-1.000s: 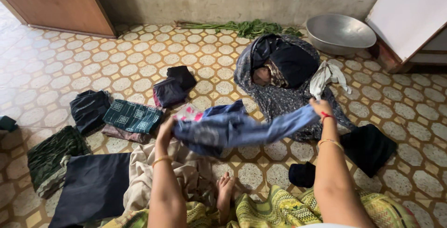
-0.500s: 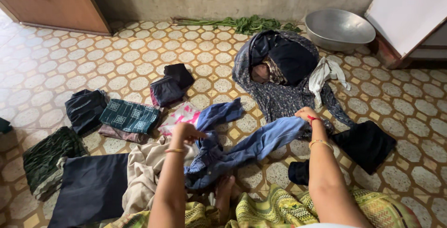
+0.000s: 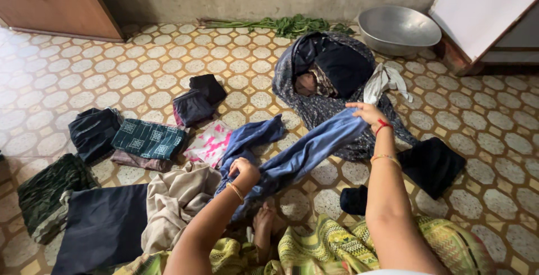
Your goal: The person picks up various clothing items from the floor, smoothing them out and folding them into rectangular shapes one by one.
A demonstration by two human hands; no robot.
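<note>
Blue garment (image 3: 303, 151) stretched over the tiled floor (image 3: 84, 78), long axis running from left hand (image 3: 244, 171), low and near, up-right to right hand (image 3: 368, 112). Both hands' fingers closed, gripping opposite ends; a loose sleeve trails left.

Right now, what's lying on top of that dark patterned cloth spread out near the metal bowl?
On the patterned cloth sits a heap of dark clothes with a brownish piece showing beneath. A white garment rests at its right edge. Whatever lies deeper in the heap is covered.
</note>
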